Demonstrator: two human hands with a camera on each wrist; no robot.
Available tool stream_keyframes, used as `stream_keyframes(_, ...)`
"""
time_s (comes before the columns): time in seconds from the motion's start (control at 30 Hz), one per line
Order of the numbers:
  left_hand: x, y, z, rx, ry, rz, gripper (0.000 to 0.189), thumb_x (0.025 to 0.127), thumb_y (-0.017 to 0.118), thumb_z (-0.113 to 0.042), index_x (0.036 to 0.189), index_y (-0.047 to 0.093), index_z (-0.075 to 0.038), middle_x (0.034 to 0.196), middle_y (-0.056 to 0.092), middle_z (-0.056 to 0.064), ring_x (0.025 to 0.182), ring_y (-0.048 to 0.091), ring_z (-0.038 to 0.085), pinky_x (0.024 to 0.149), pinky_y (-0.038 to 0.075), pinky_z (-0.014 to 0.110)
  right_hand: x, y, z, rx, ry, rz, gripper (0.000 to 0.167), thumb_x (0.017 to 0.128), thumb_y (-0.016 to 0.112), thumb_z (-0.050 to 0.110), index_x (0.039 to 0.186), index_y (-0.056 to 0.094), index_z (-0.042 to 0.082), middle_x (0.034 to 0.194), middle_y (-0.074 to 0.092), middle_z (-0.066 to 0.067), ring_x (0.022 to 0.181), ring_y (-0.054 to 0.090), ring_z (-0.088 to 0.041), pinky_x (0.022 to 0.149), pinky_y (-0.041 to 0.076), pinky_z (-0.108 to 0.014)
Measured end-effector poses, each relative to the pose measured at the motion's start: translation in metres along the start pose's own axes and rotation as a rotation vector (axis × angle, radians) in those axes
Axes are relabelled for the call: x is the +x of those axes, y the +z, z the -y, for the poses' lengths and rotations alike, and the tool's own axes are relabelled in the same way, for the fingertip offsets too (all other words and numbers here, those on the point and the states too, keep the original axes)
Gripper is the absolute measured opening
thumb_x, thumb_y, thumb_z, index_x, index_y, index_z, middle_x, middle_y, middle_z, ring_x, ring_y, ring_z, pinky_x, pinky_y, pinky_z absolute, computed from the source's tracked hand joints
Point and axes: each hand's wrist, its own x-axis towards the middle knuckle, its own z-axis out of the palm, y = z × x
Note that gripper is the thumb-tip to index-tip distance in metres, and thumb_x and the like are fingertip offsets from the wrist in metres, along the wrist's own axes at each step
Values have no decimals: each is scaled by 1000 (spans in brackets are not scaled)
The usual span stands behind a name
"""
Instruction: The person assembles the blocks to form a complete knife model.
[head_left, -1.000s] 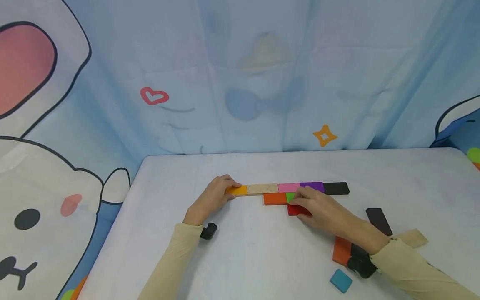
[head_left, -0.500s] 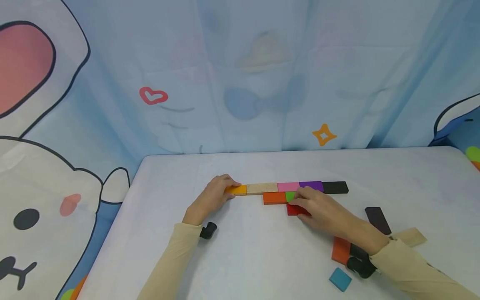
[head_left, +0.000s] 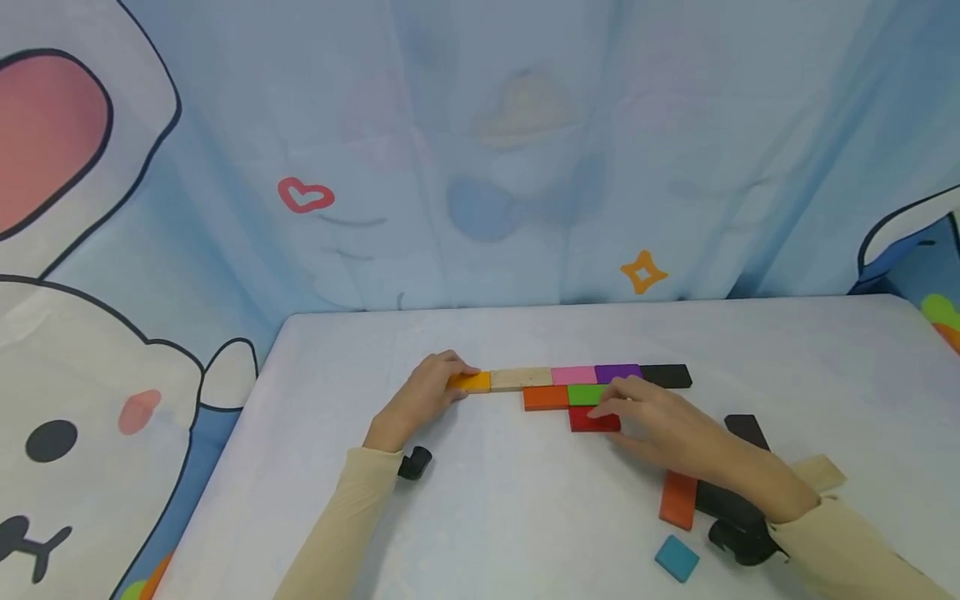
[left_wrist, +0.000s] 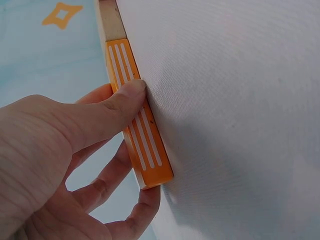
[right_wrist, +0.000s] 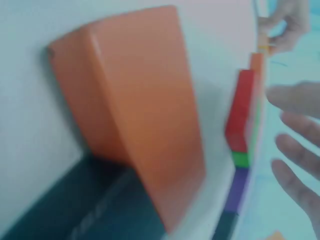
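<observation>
A row of flat wooden blocks lies on the table. At its left end my left hand [head_left: 423, 392] pinches a yellow-orange block [left_wrist: 157, 162] with white stripes, thumb on top. Rightward follow a plain wood block [head_left: 521, 379], a pink block [head_left: 573, 376], a purple block [head_left: 618, 372] and a black block [head_left: 667, 376]. Below them sit an orange block [head_left: 545, 398] and a green block [head_left: 585, 395], then a red block [head_left: 588, 419]. My right hand [head_left: 667, 425] hovers at the red block, its fingers spread and apart from it in the right wrist view.
Loose blocks lie at the right: a black block [head_left: 747, 430], a plain wood block [head_left: 821, 472], an orange-red block [head_left: 678, 500], a dark block [head_left: 731, 504] partly under my wrist, and a blue block [head_left: 677, 558]. The table's back edge meets a blue printed curtain [head_left: 480, 208].
My right hand has let go of the red block and drawn slightly back to the right, uncovering more of the red and green blocks. The left hand has stayed in place.
</observation>
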Motion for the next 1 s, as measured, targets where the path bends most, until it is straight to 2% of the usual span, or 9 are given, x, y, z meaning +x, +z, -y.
stream_keyframes(0.2, -1, 1, 2, 6, -6, 4, 37, 94, 76, -3, 131, 72, -4, 123, 67, 9, 119, 59, 30, 112, 47, 44, -27, -12, 2, 126, -17, 161, 36, 81, 89, 8, 112, 78, 22, 114, 63, 6, 103, 61, -17, 85, 63, -34)
stream_keyframes(0.37, -1, 1, 2, 13, 2, 4, 37, 94, 76, -3, 131, 72, -5, 123, 67, 9, 119, 59, 30, 112, 48, 44, -51, -10, 1, 164, -9, 264, 38, 80, 90, 8, 112, 78, 27, 112, 61, 12, 102, 57, -13, 86, 61, -29)
stream_keyframes(0.43, 0, 1, 2, 14, -1, 7, 37, 94, 76, -3, 131, 72, -5, 124, 67, 9, 119, 59, 29, 112, 48, 44, -60, -9, -1, 163, -16, 277, 40, 79, 90, 7, 111, 78, 27, 111, 61, 12, 101, 55, -12, 86, 61, -29)
stream_keyframes(0.67, -1, 0, 0, 6, -18, 16, 39, 94, 76, -3, 132, 71, -5, 124, 66, 8, 120, 58, 29, 113, 47, 44, -82, -4, -5, 143, -65, 224, 43, 77, 91, 5, 110, 79, 30, 110, 60, 13, 102, 55, -11, 87, 60, -28)
stream_keyframes(0.73, -1, 0, 0, -1, -17, 12, 38, 94, 76, -3, 132, 72, -5, 124, 66, 8, 120, 58, 30, 113, 47, 44, -83, -3, -6, 156, -68, 221, 43, 77, 92, 6, 111, 79, 29, 110, 61, 12, 102, 55, -11, 83, 59, -24)
stream_keyframes(0.83, -1, 1, 1, -13, -16, 7, 38, 94, 76, -3, 131, 72, -5, 123, 66, 9, 119, 59, 30, 112, 47, 44, -84, -1, -6, 143, -90, 200, 47, 75, 92, 4, 111, 79, 30, 111, 61, 13, 103, 54, -10, 82, 60, -24)
stream_keyframes(1.0, -1, 1, 2, -15, -6, -2, 37, 94, 77, -2, 130, 72, -4, 121, 67, 9, 117, 60, 29, 111, 48, 43, -83, 0, -5, 133, -71, 236, 47, 75, 91, 5, 111, 78, 31, 111, 60, 16, 104, 54, -10, 83, 60, -26)
